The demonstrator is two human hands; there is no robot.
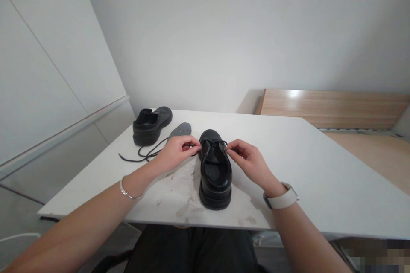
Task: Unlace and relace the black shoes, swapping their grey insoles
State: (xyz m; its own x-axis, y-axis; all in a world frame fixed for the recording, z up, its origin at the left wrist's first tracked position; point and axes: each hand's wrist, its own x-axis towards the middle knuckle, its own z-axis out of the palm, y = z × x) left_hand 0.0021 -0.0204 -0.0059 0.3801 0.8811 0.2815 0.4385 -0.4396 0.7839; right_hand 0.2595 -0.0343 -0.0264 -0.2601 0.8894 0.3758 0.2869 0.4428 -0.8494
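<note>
A black leather shoe point(215, 175) stands on the white table point(320, 170), heel toward me. My left hand point(177, 151) is closed in a pinch on the black lace at the shoe's left eyelets. My right hand point(245, 158) is pinched on the lace at the right side of the tongue. A second black shoe point(150, 125) sits at the table's far left, with a loose black lace point(141, 153) trailing in front of it. A grey insole point(180, 130) lies between the two shoes.
Dirt smudges point(185, 204) mark the table near its front edge. A wooden bed frame point(333, 108) stands behind the table on the right. White cabinet panels point(48, 72) line the left wall. My dark trousers point(192, 249) show under the table edge.
</note>
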